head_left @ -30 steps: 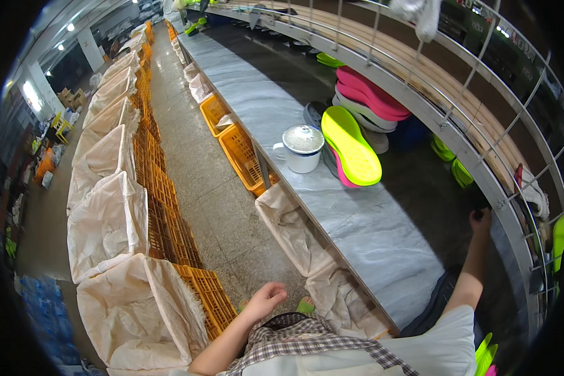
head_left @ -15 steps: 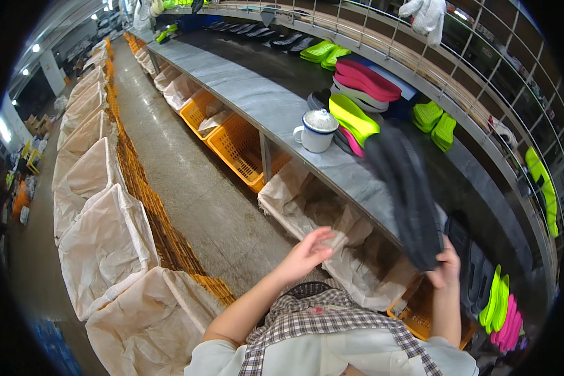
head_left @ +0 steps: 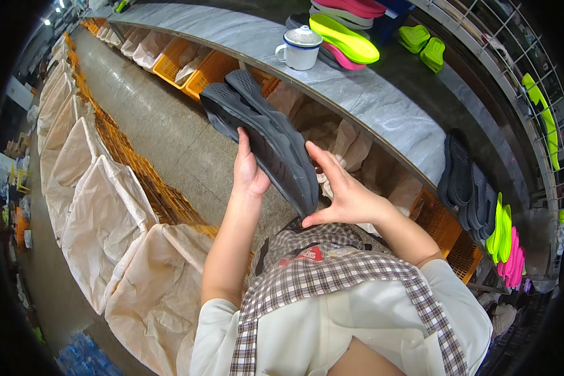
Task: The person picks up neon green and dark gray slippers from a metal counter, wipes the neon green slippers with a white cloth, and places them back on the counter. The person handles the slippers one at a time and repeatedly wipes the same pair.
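Note:
A pair of dark grey shoe soles (head_left: 266,135) lies tilted in front of me, the two pressed side by side. My left hand (head_left: 250,166) is closed around their left edge, its thumb up against the nearer sole and its other fingers hidden beneath. At the near end of the soles, my right hand (head_left: 348,191) is spread in a wide curve. Its fingertips and thumb come up to the soles' edge, while a gap shows between palm and soles.
A marble-patterned bench (head_left: 232,28) carries a lidded white enamel mug (head_left: 299,49), a stack of coloured soles (head_left: 344,39), black soles (head_left: 457,172) and yellow-green soles (head_left: 499,235). Orange crates (head_left: 213,72) sit under it. Cloth-lined baskets (head_left: 109,232) line the aisle at left.
The soles have come from above the bench, in my right hand, to the front of my body. My left hand has taken hold of them; the right hand's fingers have spread.

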`<state>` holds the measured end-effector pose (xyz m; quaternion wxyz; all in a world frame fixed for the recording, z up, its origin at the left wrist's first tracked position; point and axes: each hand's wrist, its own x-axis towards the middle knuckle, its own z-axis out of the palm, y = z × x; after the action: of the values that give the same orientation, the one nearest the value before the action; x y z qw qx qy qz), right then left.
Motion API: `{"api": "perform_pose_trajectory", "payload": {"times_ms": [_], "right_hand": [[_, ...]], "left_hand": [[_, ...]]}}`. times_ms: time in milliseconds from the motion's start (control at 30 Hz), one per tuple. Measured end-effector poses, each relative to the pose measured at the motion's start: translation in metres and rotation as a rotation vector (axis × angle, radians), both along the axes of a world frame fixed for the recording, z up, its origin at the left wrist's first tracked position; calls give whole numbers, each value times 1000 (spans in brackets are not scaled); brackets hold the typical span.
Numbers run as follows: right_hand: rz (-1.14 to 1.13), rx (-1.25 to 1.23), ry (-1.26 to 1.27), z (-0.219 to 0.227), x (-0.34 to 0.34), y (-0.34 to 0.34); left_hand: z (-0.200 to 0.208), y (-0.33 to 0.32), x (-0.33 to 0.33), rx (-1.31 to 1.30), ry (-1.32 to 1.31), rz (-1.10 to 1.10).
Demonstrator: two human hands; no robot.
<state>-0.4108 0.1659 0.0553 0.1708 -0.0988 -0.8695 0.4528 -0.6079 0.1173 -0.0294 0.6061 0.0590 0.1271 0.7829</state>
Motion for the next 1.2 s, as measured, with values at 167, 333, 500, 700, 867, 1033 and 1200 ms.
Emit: {"api": "perform_pose_trajectory", "payload": {"times_ms": [167,333,500,700,867,1033,1200], "right_hand": [[66,49,82,3,-8,1],[81,48,92,0,-10,7],[117,-3,81,-7,-6,13],[29,-535,123,-11,-9,25],[-3,-611,155,-4,-25,41],[41,-654,154,0,-36,39],[11,-439,114,-3,-37,33]], "left_hand": [[-12,0,3,126,-132,-92],[-20,4,-1,67,-130,-81],[-20,6,-3,186,-115,-82],[-9,6,1,93,100,-5],[5,1,5,166,302,-55],[9,-3,9,114,407,57],[3,-9,8,10,554,129]]}}
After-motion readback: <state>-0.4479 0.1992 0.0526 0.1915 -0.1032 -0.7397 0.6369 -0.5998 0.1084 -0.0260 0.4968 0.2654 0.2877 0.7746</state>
